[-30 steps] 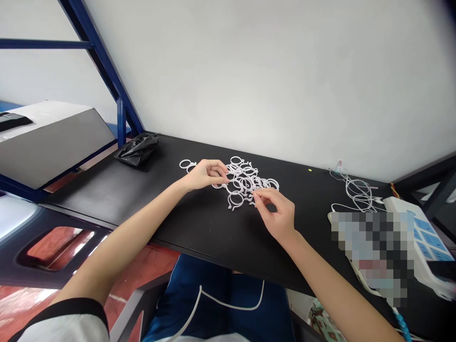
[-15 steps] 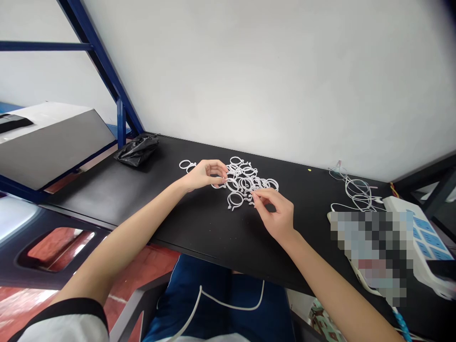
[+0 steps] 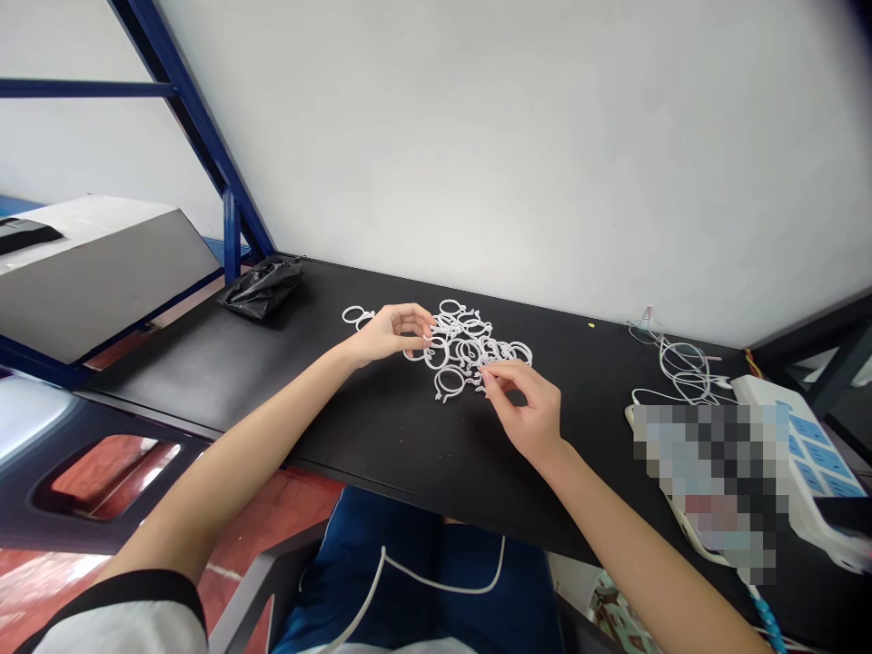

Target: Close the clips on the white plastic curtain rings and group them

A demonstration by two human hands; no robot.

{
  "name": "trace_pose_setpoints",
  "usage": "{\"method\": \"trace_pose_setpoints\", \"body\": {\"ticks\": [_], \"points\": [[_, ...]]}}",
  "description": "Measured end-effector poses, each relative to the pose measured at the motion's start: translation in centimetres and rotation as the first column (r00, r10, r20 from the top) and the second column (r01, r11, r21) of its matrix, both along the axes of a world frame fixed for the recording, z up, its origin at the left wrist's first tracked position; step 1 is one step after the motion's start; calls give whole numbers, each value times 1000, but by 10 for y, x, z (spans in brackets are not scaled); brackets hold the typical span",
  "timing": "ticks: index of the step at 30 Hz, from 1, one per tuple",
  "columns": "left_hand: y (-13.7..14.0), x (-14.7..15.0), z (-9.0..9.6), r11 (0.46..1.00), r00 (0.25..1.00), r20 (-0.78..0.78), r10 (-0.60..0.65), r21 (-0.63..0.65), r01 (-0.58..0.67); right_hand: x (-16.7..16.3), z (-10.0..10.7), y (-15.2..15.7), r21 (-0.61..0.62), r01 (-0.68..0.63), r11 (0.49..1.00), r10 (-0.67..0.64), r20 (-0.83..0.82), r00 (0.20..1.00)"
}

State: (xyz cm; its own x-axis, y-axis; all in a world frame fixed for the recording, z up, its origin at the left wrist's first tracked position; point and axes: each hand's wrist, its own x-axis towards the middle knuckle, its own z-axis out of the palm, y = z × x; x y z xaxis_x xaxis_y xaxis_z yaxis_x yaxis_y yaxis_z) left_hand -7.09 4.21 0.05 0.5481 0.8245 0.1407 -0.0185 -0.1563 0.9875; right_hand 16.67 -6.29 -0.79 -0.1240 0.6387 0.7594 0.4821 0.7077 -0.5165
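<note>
A loose pile of white plastic curtain rings (image 3: 470, 338) with small eyelets lies on the black desk. At the pile's left side, my left hand (image 3: 399, 333) pinches one curtain ring (image 3: 437, 367) between thumb and fingertips, its other fingers loosely curled. My right hand (image 3: 524, 400) is closed in a pinch at the pile's front right edge. Its fingertips meet beside the rings, and what they hold is too small to make out. A few more rings (image 3: 354, 314) lie to the left, partly hidden behind my left hand.
A crumpled black plastic bag (image 3: 262, 289) sits at the desk's back left, near a blue metal frame (image 3: 232, 232). Coiled white cables (image 3: 685, 368), a white power strip (image 3: 756, 391) and a blurred-out item (image 3: 708, 481) lie on the right. A pale wall (image 3: 518, 163) rises behind.
The curtain ring in my left hand has shifted slightly left, away from the pile's middle. My right hand has barely moved.
</note>
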Motion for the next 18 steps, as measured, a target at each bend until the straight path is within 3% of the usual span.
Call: {"method": "trace_pose_setpoints", "body": {"ticks": [9,18], "points": [[1,-1,-2,998,1000,2,-18,-54,18,-1,0,1,1,-4,1000,4,3,1000],[0,0,0,998,999,-9,46,-51,-46,0,0,1,2,-7,1000,7,-2,1000]]}}
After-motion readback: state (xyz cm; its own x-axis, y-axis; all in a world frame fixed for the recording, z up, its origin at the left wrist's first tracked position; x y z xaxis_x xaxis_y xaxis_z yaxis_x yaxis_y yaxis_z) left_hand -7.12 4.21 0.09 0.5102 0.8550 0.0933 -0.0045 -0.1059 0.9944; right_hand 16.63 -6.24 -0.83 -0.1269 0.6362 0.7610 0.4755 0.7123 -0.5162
